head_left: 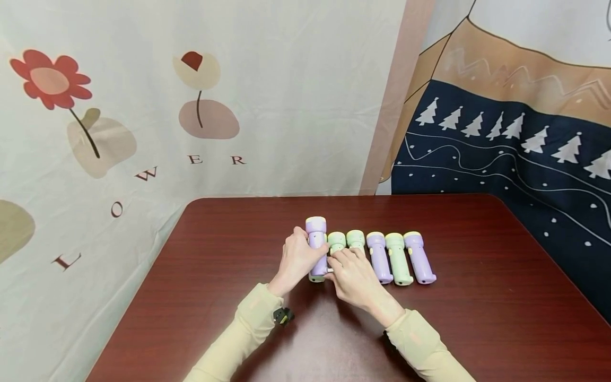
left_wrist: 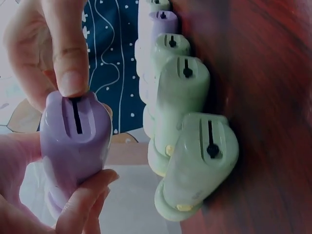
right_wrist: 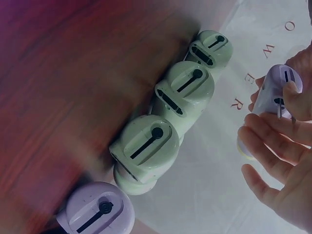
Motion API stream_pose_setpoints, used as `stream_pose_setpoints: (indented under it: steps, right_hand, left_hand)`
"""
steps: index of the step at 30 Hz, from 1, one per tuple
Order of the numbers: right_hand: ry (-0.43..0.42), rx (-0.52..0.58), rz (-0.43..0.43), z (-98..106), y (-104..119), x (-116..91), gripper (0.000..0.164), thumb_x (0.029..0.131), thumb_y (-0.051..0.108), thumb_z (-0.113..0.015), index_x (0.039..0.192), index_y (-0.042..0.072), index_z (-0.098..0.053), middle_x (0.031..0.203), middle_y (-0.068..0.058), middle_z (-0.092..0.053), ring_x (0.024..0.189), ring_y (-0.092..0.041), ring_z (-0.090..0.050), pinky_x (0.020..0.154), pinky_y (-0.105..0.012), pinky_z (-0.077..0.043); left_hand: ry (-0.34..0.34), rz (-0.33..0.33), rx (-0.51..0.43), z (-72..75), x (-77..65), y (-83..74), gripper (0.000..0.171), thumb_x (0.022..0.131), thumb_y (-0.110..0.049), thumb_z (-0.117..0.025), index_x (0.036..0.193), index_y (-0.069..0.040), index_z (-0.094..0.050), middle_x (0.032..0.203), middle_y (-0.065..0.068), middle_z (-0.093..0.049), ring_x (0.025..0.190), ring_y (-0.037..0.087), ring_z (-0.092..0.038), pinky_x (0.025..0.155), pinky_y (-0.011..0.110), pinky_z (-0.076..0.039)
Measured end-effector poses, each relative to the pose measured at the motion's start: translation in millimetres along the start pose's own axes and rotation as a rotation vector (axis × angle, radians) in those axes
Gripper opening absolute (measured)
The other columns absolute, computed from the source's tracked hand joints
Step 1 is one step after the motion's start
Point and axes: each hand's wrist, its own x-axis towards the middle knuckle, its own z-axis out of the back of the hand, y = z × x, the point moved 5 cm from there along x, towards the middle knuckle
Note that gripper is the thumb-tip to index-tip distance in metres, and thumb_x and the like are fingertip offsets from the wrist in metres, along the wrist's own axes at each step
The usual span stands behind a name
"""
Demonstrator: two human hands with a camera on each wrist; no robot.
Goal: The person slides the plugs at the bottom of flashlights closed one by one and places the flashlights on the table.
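A purple flashlight [head_left: 316, 227] with a pale yellow rim is held up off the table by my left hand [head_left: 297, 260], its fingers and thumb wrapped round the body. The tail end with a dark slot faces me in the left wrist view. My right hand [head_left: 357, 277] reaches to that end, and its thumb [right_wrist: 293, 100] presses there beside the slot. Thin metal prongs [right_wrist: 280, 110] stick out from the side of the tail, close to the right fingers. Below and beside the hands lies a green flashlight [left_wrist: 200, 161], partly hidden in the head view.
More flashlights lie in a row to the right, among them a green one [head_left: 399, 260] and a purple one [head_left: 420, 258]. The dark red table [head_left: 229, 249] reaches back to a printed curtain [head_left: 296, 106].
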Motion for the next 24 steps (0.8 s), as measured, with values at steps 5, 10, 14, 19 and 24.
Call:
stream_pose_setpoints:
  steps: [5,10,14,19,24]
  right_hand:
    - [-0.016,-0.020,0.014,1.2,0.5,-1.2,0.025,0.076,0.030,-0.066,0.085,0.007,-0.062,0.079,-0.002,-0.059,0.078,-0.020,-0.054,0.075,-0.035,-0.039]
    - [-0.022,-0.024,0.019,3.1,0.3,-2.0,0.026,0.074,0.030,-0.069,0.083,0.007,-0.061,0.077,-0.002,-0.058,0.077,-0.021,-0.053,0.075,-0.034,-0.039]
    - [-0.028,-0.018,0.025,3.9,0.5,-2.4,0.026,0.075,0.031,-0.066,0.082,0.007,-0.060,0.076,-0.001,-0.057,0.076,-0.021,-0.054,0.075,-0.034,-0.038]
    - [-0.041,-0.015,0.019,5.2,0.3,-2.6,0.026,0.079,0.032,-0.060,0.083,0.006,-0.061,0.076,-0.003,-0.058,0.077,-0.022,-0.054,0.076,-0.035,-0.039]
    - [-0.059,-0.024,0.014,6.7,0.2,-2.4,0.027,0.079,0.032,-0.059,0.083,0.005,-0.060,0.075,-0.004,-0.058,0.075,-0.023,-0.053,0.076,-0.035,-0.039]
  left_hand:
    - [-0.011,0.022,0.003,-0.2,-4.1,-2.3,0.044,0.066,-0.036,-0.072,0.087,-0.005,-0.049,0.072,0.007,-0.055,0.060,0.022,-0.052,0.053,0.028,-0.040]
    - [-0.010,0.017,0.008,0.7,-5.8,-4.6,0.045,0.066,-0.036,-0.072,0.089,-0.003,-0.051,0.072,0.008,-0.055,0.060,0.022,-0.052,0.053,0.028,-0.040]
    - [-0.007,0.017,0.011,1.4,-5.9,-5.4,0.045,0.066,-0.036,-0.072,0.089,-0.002,-0.052,0.072,0.008,-0.055,0.060,0.022,-0.052,0.053,0.028,-0.040]
    - [0.001,0.023,0.001,1.7,-5.1,-5.9,0.044,0.066,-0.036,-0.071,0.088,-0.004,-0.052,0.072,0.008,-0.056,0.061,0.022,-0.053,0.052,0.028,-0.040]
    - [0.005,0.034,-0.014,2.1,-5.1,-6.9,0.043,0.066,-0.036,-0.070,0.090,-0.004,-0.052,0.074,0.008,-0.056,0.062,0.022,-0.054,0.053,0.028,-0.040]
